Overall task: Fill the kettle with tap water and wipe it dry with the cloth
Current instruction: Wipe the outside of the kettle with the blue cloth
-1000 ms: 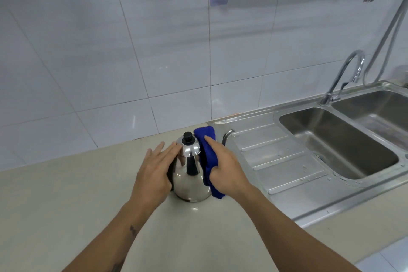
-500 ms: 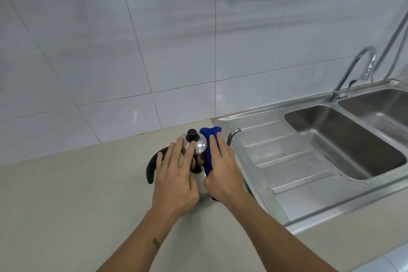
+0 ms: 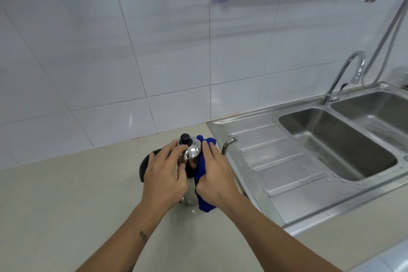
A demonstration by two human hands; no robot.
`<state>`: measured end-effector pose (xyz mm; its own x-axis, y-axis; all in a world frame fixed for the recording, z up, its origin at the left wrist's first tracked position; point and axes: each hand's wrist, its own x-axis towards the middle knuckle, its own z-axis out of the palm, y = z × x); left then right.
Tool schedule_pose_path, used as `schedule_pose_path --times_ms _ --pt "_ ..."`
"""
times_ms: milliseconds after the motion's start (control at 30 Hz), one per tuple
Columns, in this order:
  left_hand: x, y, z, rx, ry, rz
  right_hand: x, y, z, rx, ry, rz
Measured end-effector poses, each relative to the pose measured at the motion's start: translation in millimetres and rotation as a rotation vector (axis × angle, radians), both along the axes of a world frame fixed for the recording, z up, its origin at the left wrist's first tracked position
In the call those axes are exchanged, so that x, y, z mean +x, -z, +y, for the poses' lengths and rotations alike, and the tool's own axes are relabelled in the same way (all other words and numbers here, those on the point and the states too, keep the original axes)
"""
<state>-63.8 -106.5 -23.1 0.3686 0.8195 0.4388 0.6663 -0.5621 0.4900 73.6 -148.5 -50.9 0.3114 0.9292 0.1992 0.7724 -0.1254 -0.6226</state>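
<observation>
Two hands are working on the stainless gooseneck kettle [image 3: 190, 161], which is standing upright on the beige table [image 3: 66, 205] just left of the sink's draining board [image 3: 276, 161], its lid on and its thin spout [image 3: 228, 145] pointing right. The left hand [image 3: 164, 180] is resting on the near-left side of the body, fingers spread toward the lid knob [image 3: 185, 138], steadying it; this grip is loose, not pinching anything. The right hand [image 3: 217, 180] is pressing the blue cloth [image 3: 202, 183] flat against the kettle's right side, fingers laid together over the fabric. Judging from this, the wiping half of the task is underway. Whether the kettle is holding water cannot be told with the lid on, though it is sitting well apart from the tap [image 3: 344, 77] and droplets are showing on the draining board.
</observation>
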Motion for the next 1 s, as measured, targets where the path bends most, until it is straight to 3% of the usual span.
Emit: schedule_pose_path --times_ms 233,367,467,567,700,833,1000 --pt "4 -1 1 0.069 -0.042 0.013 -7 17 -20 0.029 0.120 -0.022" --pt "19 -7 -5 0.035 -0.122 -0.034 -2 34 -48 0.031 0.081 0.027" --pt "33 -4 -6 -0.049 -0.187 -0.026 13 28 -59 0.081 0.112 0.199" --pt "38 0 -5 -0.035 -0.215 0.027 35 12 -62 0.143 0.278 0.436" --pt "32 -3 -3 -0.047 -0.163 -0.044 65 -6 -50 0.129 0.471 0.681" --pt "25 -9 1 -0.093 -0.101 -0.109 64 -12 -34 0.042 0.275 0.737" --pt "20 -14 10 -0.173 -0.079 -0.035 42 -6 -40 -0.058 0.120 0.698"
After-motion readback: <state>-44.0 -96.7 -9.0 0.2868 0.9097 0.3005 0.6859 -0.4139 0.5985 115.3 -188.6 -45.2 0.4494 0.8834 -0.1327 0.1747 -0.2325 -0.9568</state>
